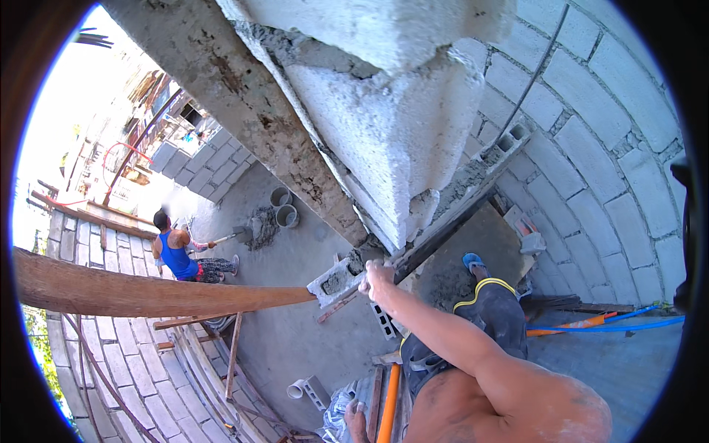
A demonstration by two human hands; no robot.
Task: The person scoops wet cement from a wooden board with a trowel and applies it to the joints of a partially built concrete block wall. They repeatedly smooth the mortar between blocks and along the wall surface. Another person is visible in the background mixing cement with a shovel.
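My right hand (379,279) reaches forward, its fingers curled against the right end of a grey hollow concrete block (334,283). The block lies at the corner below a rough pale masonry column (369,133), with some mortar (356,261) next to it. A long wooden beam (170,286) runs in from the left and meets the block's left end. Low at the lower edge, beside silvery plastic sheeting (336,413), is my left hand (356,421); its fingers are too small and partly hidden to read.
A co-worker in a blue top (177,251) holds a shovel (235,235) at a mortar heap (261,227) near two buckets (286,216). Block walls (591,162) curve round the right. An orange pipe (389,402) stands near my left side; boards (203,384) lean at lower left.
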